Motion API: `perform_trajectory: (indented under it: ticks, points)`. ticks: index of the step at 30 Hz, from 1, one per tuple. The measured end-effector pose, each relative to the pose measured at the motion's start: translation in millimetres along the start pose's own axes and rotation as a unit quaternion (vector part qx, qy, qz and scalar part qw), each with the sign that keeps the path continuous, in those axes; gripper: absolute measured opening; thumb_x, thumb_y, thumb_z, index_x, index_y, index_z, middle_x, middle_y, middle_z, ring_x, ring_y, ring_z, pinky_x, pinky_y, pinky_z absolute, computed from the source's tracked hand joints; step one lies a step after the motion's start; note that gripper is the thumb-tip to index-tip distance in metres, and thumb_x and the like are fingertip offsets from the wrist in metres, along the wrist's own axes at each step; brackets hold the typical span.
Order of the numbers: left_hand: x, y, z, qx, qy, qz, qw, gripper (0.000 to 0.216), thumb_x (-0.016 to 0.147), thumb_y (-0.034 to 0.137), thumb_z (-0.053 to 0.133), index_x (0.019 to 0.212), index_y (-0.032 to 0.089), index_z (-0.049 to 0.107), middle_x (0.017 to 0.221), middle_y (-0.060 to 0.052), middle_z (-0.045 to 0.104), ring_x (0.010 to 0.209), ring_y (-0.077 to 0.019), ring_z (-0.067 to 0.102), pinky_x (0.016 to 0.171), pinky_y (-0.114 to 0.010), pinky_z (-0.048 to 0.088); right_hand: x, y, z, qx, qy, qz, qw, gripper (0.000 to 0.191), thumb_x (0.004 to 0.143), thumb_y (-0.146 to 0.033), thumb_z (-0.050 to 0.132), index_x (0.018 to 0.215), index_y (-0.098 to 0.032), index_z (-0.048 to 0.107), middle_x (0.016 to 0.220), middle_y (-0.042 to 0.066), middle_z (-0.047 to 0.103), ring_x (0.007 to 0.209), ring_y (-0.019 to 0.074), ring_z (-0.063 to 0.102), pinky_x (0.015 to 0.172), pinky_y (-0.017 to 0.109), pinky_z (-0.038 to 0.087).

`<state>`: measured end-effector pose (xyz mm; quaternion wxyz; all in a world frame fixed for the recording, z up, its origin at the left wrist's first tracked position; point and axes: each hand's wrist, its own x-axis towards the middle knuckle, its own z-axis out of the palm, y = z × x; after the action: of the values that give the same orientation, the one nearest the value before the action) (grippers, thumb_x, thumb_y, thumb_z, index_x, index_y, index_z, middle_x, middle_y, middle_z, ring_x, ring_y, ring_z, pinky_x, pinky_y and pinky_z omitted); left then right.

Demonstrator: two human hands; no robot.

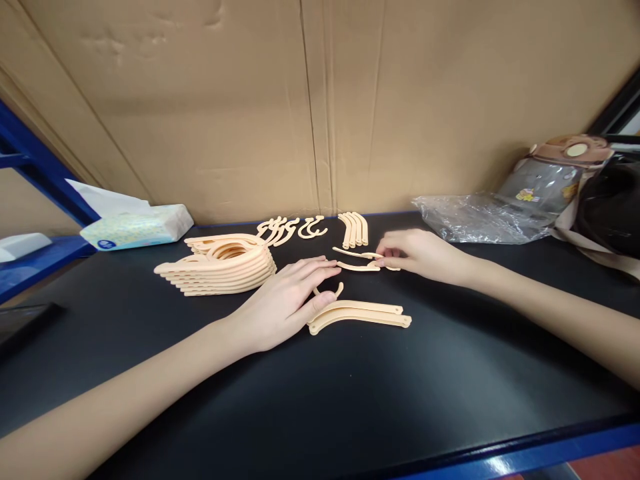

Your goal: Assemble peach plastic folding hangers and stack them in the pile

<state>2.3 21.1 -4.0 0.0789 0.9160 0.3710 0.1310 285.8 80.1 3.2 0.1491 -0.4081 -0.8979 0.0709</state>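
My left hand [300, 293] lies flat with its fingers stretched out. Its fingertips are at the left end of a thin curved peach plastic piece [357, 267], and its thumb is over a peach hook [341, 290] that it partly hides. Just in front of that thumb, two long curved hanger arms [365, 313] rest side by side, with small holes at their ends. My right hand [410, 253] pinches the right end of the thin curved pieces. A second slim piece [350, 253] lies behind the first, and how they join under my fingers is hidden.
Left of my hands stands a stack of peach hangers [225, 270]. Behind lie several loose hooks [280, 230] and a row of curved arms [353, 229]. A tissue pack [140, 227] is at the back left. A clear plastic bag [475, 217] and a bottle [540, 180] are at the right.
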Motion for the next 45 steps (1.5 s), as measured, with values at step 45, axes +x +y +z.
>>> perform_trajectory:
  ticks: [45]
  points:
    - [2.1,0.0,-0.5,-0.006,-0.037,0.054,0.998,0.050,0.102,0.044,0.026,0.143,0.021,0.041,0.149,-0.003,0.044,0.145,-0.0255,0.023,0.116,-0.046,0.025,-0.8,-3.7,-12.2,0.069,-0.065,-0.033,0.995,0.051,0.081,-0.061,0.060,0.107,-0.019,0.070,0.096,0.006,0.064,0.086,0.0199,0.058,0.072,0.031,0.042]
